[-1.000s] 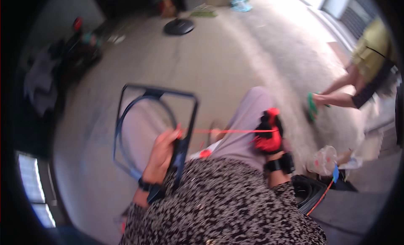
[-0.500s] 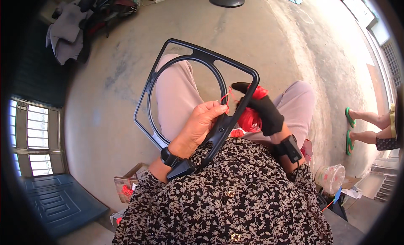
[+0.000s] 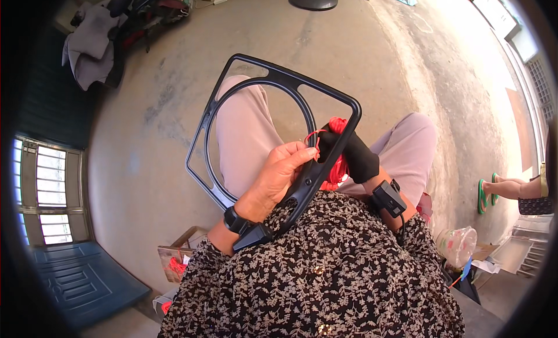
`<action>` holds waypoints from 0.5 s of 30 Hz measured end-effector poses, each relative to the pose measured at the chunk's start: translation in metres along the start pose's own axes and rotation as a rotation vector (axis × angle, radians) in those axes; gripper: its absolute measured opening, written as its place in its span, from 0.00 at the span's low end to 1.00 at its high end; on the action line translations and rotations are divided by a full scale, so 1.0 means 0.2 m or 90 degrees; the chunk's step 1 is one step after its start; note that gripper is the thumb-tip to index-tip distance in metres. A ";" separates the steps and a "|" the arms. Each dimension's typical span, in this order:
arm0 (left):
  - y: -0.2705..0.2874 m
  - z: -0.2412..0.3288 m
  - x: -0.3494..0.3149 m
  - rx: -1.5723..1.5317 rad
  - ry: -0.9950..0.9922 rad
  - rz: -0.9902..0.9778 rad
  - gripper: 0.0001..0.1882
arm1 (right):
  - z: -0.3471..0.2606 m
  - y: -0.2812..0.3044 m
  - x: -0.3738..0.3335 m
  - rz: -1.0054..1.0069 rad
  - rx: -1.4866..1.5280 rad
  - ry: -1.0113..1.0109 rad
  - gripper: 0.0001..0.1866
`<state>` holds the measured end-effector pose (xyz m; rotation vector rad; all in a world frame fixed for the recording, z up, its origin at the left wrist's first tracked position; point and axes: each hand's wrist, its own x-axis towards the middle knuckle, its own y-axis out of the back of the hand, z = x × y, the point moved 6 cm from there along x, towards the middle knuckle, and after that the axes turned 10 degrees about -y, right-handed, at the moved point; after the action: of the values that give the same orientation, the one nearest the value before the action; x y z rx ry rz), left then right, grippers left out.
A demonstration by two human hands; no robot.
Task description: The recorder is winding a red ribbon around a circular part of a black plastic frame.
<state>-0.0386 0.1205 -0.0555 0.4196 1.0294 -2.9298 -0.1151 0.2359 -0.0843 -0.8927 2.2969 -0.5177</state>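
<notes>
A black square frame with a round opening (image 3: 290, 85) is tilted over my lap. My bare left hand (image 3: 279, 172) pinches red cord (image 3: 315, 143) between thumb and finger, at the ring's right side. Behind the frame's right bar, my right hand (image 3: 354, 155), in a black glove, is closed around a bundle of red cord (image 3: 338, 169). Part of that bundle shows above the glove. The frame's bar hides some of the right fingers. A strand runs from the left fingertips toward the gloved hand.
A cardboard box (image 3: 171, 262) with red cord sits at my left. To my right stand a clear plastic container (image 3: 456, 245) and other loose items. A person's legs in green sandals (image 3: 482, 196) are farther right. A covered scooter (image 3: 96, 45) is at the far left.
My right hand has moved left, closer to the frame's bar and my left hand, bringing the cord bundle along. At the right, the other person's feet have shifted.
</notes>
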 end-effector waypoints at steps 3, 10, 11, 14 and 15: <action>0.02 0.00 0.01 0.009 -0.001 -0.008 0.07 | -0.02 -0.02 -0.07 -0.033 0.125 0.024 0.07; 0.00 0.02 0.01 0.019 -0.019 0.025 0.07 | 0.00 -0.06 -0.14 -0.100 -0.165 -0.033 0.08; 0.02 0.01 0.01 0.019 -0.009 0.017 0.06 | 0.01 -0.06 -0.15 -0.100 -0.164 -0.033 0.08; 0.04 0.00 0.01 0.033 -0.006 0.019 0.06 | 0.05 -0.04 -0.19 -0.032 -0.206 -0.101 0.06; 0.05 0.01 0.01 0.047 -0.012 0.028 0.06 | 0.04 -0.02 -0.21 -0.019 -0.141 -0.076 0.06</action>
<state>-0.0403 0.1125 -0.0606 0.4091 0.9001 -2.9333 -0.0839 0.2619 -0.0713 -1.0354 2.2645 -0.2178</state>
